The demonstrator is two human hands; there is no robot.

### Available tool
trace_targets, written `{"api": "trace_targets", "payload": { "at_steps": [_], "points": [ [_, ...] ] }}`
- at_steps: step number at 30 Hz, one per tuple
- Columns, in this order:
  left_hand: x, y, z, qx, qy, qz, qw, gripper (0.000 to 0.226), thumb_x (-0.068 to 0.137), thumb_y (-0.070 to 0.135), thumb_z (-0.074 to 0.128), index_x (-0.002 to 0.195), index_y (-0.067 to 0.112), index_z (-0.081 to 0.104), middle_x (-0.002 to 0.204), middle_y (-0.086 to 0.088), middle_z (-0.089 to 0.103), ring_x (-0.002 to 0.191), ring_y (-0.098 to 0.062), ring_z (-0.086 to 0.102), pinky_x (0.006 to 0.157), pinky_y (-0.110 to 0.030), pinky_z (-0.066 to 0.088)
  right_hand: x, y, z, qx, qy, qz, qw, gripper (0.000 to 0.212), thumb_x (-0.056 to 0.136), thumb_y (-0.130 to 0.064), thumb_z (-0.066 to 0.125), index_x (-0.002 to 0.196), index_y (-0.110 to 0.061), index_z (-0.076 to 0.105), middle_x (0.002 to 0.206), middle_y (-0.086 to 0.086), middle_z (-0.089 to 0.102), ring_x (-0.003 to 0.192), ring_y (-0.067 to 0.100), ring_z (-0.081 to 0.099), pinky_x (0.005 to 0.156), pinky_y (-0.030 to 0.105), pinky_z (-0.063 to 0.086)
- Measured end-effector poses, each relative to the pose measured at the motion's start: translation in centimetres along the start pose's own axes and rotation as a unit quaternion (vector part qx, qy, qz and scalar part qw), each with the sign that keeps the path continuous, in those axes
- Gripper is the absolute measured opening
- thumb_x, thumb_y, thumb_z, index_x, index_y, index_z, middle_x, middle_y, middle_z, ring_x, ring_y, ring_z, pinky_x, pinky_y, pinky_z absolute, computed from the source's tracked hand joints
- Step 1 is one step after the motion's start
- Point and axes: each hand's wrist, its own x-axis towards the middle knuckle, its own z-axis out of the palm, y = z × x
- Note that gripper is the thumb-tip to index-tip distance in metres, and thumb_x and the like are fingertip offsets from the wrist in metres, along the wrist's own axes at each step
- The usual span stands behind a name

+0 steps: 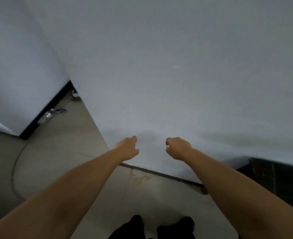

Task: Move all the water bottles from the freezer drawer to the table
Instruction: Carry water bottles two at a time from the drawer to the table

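Nearest, two dark shoes [151,227] stand on the grey floor [59,152]. Both bare forearms stretch forward, side by side. The left hand [127,148] and right hand [176,148] are each curled into a loose, empty grip against a pale, plain front [159,75]. Farther left, a clear bottle [46,116] lies on the floor by a black baseboard [46,109].
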Motion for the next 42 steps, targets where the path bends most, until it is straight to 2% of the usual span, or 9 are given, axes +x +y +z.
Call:
{"api": "trace_targets", "payload": {
  "at_steps": [6, 10, 13, 19, 26, 31, 33, 39, 42],
  "points": [
    [-5.4, -9.7, -0.3, -0.096, 0.043, -0.131, 0.986, 0.048, 0.091, 0.028, 0.054, 0.134, 0.011, 0.041, 0.125, -0.013, 0.056, 0.111, -0.030, 0.057, 0.087, -0.037, 0.048, 3.0, -10.5, -0.4, -0.084, -0.033, -0.128, 0.988, 0.034, 0.096, -0.013, 0.039, 0.129, -0.010, 0.048, 0.129, 0.011, 0.053, 0.112, 0.028, 0.055, 0.088, 0.034, 0.046],
    [-12.0, -15.9, 0.9, -0.153, 0.101, -0.262, 0.948, 0.050, 0.092, 0.032, 0.052, 0.136, 0.013, 0.039, 0.131, -0.011, 0.052, 0.114, -0.030, 0.056, 0.090, -0.037, 0.048, 4.0, -19.5, 0.0, -0.144, -0.046, -0.253, 0.956, 0.040, 0.096, -0.016, 0.040, 0.136, -0.012, 0.042, 0.137, 0.011, 0.046, 0.118, 0.030, 0.051, 0.095, 0.040, 0.046],
    [-14.9, -17.6, 0.7, -0.173, 0.135, -0.309, 0.925, 0.050, 0.092, 0.033, 0.053, 0.136, 0.013, 0.039, 0.128, -0.012, 0.055, 0.111, -0.031, 0.057, 0.088, -0.037, 0.049, 4.3, -23.3, -0.1, -0.169, -0.032, -0.295, 0.940, 0.042, 0.095, -0.017, 0.042, 0.137, -0.012, 0.042, 0.140, 0.012, 0.044, 0.121, 0.032, 0.049, 0.095, 0.040, 0.045],
    [-25.5, -20.2, 4.4, -0.233, 0.193, -0.494, 0.815, 0.038, 0.091, 0.031, 0.053, 0.121, 0.008, 0.044, 0.121, -0.014, 0.055, 0.106, -0.032, 0.057, 0.080, -0.036, 0.046, 0.2, -35.0, 2.9, -0.236, -0.056, -0.485, 0.840, 0.041, 0.095, -0.024, 0.045, 0.134, -0.011, 0.045, 0.138, 0.014, 0.044, 0.122, 0.035, 0.049, 0.099, 0.043, 0.044],
    [-37.1, -17.5, 10.1, -0.260, 0.249, -0.633, 0.686, 0.041, 0.092, 0.032, 0.052, 0.128, 0.012, 0.044, 0.127, -0.012, 0.054, 0.112, -0.031, 0.056, 0.086, -0.037, 0.046, -8.8, -41.5, 8.8, -0.299, -0.077, -0.620, 0.722, 0.042, 0.095, -0.027, 0.051, 0.134, -0.011, 0.044, 0.134, 0.014, 0.046, 0.114, 0.033, 0.053, 0.094, 0.043, 0.048],
    [-44.5, -16.3, 13.3, -0.275, 0.256, -0.682, 0.627, 0.041, 0.093, 0.032, 0.052, 0.126, 0.011, 0.044, 0.126, -0.014, 0.054, 0.114, -0.032, 0.054, 0.091, -0.041, 0.048, -16.1, -44.2, 12.1, -0.328, -0.069, -0.687, 0.645, 0.027, 0.096, -0.026, 0.047, 0.119, -0.012, 0.046, 0.121, 0.012, 0.048, 0.105, 0.034, 0.054, 0.073, 0.036, 0.041],
    [-46.9, -16.0, 14.4, -0.285, 0.258, -0.692, 0.611, 0.041, 0.093, 0.032, 0.052, 0.127, 0.011, 0.044, 0.128, -0.014, 0.053, 0.115, -0.032, 0.054, 0.090, -0.041, 0.047, -18.8, -45.2, 13.5, -0.327, -0.068, -0.700, 0.631, 0.018, 0.096, -0.022, 0.044, 0.111, -0.012, 0.047, 0.120, 0.012, 0.049, 0.105, 0.033, 0.054, 0.073, 0.035, 0.040],
    [-55.4, -15.2, 19.0, -0.281, 0.258, -0.711, 0.591, 0.041, 0.092, 0.032, 0.052, 0.127, 0.011, 0.043, 0.128, -0.015, 0.052, 0.115, -0.032, 0.054, 0.089, -0.039, 0.045, -28.2, -47.6, 18.2, -0.322, -0.077, -0.721, 0.609, 0.033, 0.097, -0.021, 0.042, 0.129, -0.014, 0.047, 0.124, 0.009, 0.048, 0.109, 0.033, 0.055, 0.083, 0.039, 0.047],
    [-60.0, -15.1, 20.9, -0.281, 0.263, -0.721, 0.576, 0.038, 0.092, 0.032, 0.052, 0.123, 0.010, 0.044, 0.126, -0.015, 0.053, 0.114, -0.032, 0.055, 0.087, -0.038, 0.046, -32.5, -48.7, 20.5, -0.323, -0.084, -0.735, 0.590, 0.034, 0.097, -0.023, 0.043, 0.129, -0.012, 0.048, 0.125, 0.010, 0.049, 0.107, 0.031, 0.055, 0.083, 0.038, 0.047]
  ]
}}
